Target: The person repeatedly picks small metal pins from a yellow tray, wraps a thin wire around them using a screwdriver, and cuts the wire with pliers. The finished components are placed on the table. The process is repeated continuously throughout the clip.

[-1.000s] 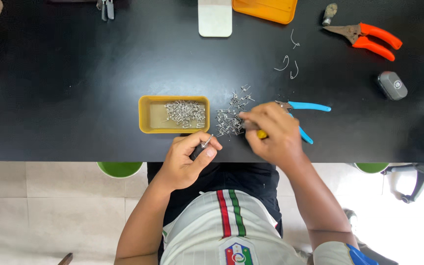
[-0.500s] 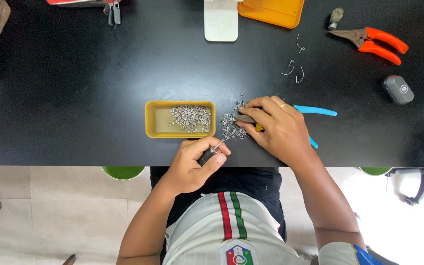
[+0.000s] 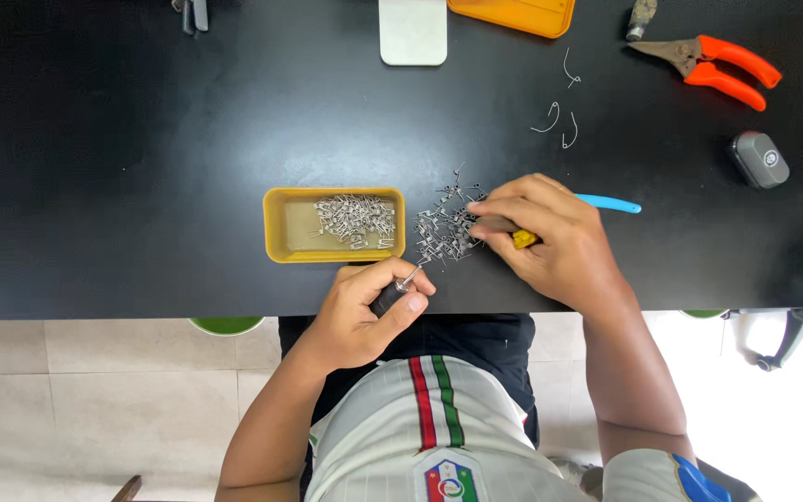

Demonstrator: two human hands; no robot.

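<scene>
Black tabletop [image 3: 141, 167], yellow tray [image 3: 277, 223] of small metal clips, right of the tray a loose clip pile [image 3: 443, 231], right hand [image 3: 550, 242] grip grasping yellow-handled pliers [image 3: 524, 239] at the pile, left hand [image 3: 364, 311] below the tray, grip clenched on a dark-handled pointed tool [image 3: 392, 293].

Left hand [image 3: 364, 311] sits at the near table edge, fingers curled into a loose fist, thumb pressed across the top, forearm bare and angled in from lower left. Right hand [image 3: 546, 242] lies farther out, palm down, knuckles up, fingers bunched and pointing left; its forearm runs back toward lower right, elbow bent.
</scene>
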